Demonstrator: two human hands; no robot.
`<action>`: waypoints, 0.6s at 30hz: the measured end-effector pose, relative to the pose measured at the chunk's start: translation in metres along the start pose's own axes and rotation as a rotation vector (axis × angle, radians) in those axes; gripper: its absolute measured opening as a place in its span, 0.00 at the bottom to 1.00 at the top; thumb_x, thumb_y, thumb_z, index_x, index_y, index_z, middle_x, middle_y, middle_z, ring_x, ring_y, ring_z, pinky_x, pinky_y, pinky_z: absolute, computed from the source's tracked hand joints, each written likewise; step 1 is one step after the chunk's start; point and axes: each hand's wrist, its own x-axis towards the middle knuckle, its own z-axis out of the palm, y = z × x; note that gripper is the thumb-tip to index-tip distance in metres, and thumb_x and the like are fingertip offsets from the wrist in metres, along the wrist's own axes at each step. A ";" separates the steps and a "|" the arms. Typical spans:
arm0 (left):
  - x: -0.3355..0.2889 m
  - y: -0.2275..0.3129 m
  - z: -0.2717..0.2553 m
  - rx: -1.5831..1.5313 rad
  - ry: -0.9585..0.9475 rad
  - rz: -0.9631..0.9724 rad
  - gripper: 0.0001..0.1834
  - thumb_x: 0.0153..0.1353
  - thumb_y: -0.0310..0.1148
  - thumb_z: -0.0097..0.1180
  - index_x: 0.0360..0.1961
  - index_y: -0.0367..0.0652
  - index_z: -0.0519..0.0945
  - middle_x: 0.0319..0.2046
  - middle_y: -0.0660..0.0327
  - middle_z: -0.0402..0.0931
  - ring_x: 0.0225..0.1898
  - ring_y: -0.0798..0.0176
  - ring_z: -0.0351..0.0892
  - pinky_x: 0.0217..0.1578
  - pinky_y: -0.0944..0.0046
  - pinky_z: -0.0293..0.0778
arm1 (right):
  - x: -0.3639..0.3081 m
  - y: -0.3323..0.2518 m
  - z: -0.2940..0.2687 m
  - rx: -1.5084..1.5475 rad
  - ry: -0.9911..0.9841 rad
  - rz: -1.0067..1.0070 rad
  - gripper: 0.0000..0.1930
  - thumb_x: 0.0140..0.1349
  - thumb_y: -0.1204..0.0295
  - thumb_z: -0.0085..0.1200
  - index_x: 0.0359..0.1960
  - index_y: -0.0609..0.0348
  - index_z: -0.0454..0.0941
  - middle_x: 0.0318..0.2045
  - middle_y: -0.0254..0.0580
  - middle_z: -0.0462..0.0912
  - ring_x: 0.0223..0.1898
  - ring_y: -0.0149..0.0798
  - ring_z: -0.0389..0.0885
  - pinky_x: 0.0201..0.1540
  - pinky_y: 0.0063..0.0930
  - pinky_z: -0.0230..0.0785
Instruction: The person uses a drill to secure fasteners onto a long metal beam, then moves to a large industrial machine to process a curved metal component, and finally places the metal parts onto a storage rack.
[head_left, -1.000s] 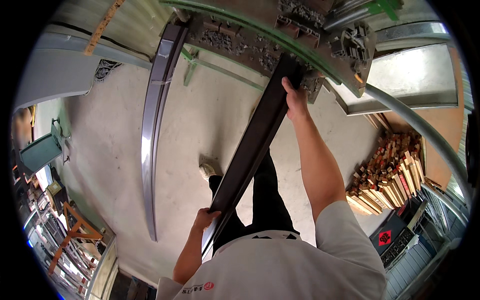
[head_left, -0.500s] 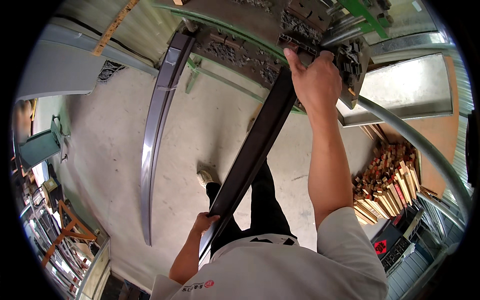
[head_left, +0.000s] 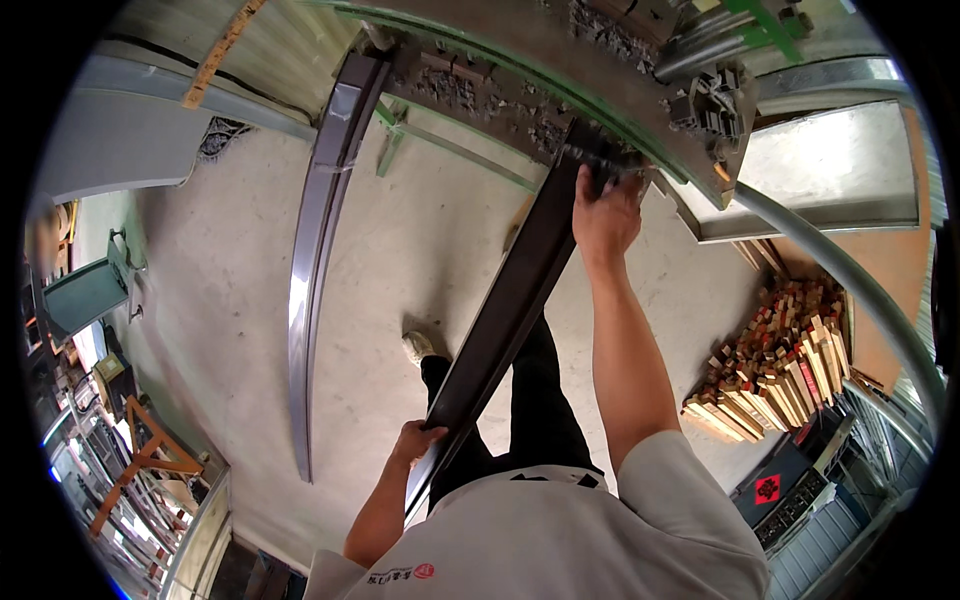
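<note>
A long dark brown metal profile [head_left: 508,285] slants from my waist up to the green-edged bench. My left hand [head_left: 413,441] is closed round its lower part, thumb on the upper face. Close to the far end, my right hand [head_left: 607,218] grips the profile's right side with the thumb along its edge. The right fingertips are blurred and partly hidden against a dark, uneven patch at that end. A second long profile [head_left: 322,215], dark grey and shiny, leans with its top at the bench, left of the one I hold.
Metal shavings and offcuts lie on the bench [head_left: 640,105]. A pile of wooden sticks [head_left: 775,365] is to the right, below a curved grey pipe [head_left: 850,275] and a metal tray [head_left: 830,170]. Racks of metal lengths [head_left: 125,500] line the lower left.
My right hand has come down and slightly left, from above the profile's far end to its right side. The left hand keeps its grip. The view has shifted slightly.
</note>
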 end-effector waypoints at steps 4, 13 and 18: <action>-0.011 0.022 0.000 0.071 -0.011 -0.078 0.19 0.56 0.36 0.72 0.42 0.31 0.86 0.29 0.60 0.82 0.30 0.66 0.76 0.36 0.62 0.73 | 0.024 0.005 0.032 -0.115 0.125 0.027 0.41 0.61 0.49 0.60 0.62 0.73 0.62 0.53 0.64 0.76 0.55 0.59 0.78 0.56 0.48 0.73; -0.004 0.003 0.002 0.034 0.002 0.045 0.16 0.57 0.37 0.72 0.37 0.34 0.86 0.20 0.66 0.74 0.17 0.73 0.63 0.19 0.64 0.59 | 0.041 0.015 0.052 0.053 0.109 0.138 0.51 0.55 0.50 0.66 0.66 0.80 0.54 0.60 0.69 0.71 0.61 0.62 0.73 0.63 0.47 0.68; 0.013 -0.026 -0.002 -0.004 0.003 0.011 0.15 0.57 0.38 0.73 0.33 0.36 0.85 0.15 0.70 0.68 0.13 0.75 0.58 0.14 0.65 0.53 | 0.041 0.007 0.049 0.086 0.083 0.184 0.53 0.54 0.51 0.66 0.67 0.81 0.52 0.60 0.68 0.72 0.60 0.62 0.73 0.63 0.47 0.68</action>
